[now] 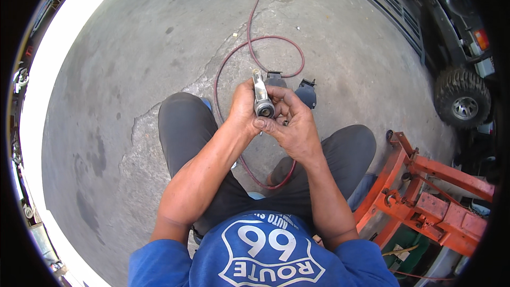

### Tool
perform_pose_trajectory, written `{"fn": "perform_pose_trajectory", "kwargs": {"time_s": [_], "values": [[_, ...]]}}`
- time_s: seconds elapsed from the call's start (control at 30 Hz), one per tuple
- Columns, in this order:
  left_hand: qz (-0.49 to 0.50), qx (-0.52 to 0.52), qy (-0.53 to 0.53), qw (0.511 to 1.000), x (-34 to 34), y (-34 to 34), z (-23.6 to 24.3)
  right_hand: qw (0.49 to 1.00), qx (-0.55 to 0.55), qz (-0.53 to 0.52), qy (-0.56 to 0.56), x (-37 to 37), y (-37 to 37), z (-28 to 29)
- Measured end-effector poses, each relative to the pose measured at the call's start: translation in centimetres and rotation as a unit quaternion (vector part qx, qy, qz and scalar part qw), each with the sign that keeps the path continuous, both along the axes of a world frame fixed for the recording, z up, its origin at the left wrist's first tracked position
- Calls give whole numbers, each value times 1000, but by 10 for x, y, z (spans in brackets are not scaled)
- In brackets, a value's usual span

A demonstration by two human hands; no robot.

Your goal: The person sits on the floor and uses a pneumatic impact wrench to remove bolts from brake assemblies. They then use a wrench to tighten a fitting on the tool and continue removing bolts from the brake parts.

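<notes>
Both hands curled closed around a silvery metal piece, underside hidden, exact kind unclear.

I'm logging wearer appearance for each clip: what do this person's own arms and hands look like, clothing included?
The left sleeve and right sleeve are short and blue, leaving both forearms uncovered. The left hand and right hand are ungloved, with dark smudges visible on the right thumb. No watch or wristband shows.
</notes>
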State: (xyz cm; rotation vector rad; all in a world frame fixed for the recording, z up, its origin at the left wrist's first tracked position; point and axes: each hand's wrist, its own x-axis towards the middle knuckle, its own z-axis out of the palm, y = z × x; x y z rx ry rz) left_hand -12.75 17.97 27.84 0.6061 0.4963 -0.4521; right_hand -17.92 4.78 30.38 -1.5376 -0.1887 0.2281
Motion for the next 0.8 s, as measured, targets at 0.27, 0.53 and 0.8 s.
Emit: {"fn": "perform_pose_trajectory", "kwargs": {"time_s": [0.27, 0.53, 0.8], "values": [[110, -88, -2, 990, 8, -3, -17, 943, -159, -223, -189, 11, 6, 8], [105, 4, -52, 993, 14, -16, -24, 860, -287, -256, -335, 58, 51, 23], [194, 72, -17, 978, 23, -15, -52, 878, -403, -201, -161, 65, 65, 2]]}}
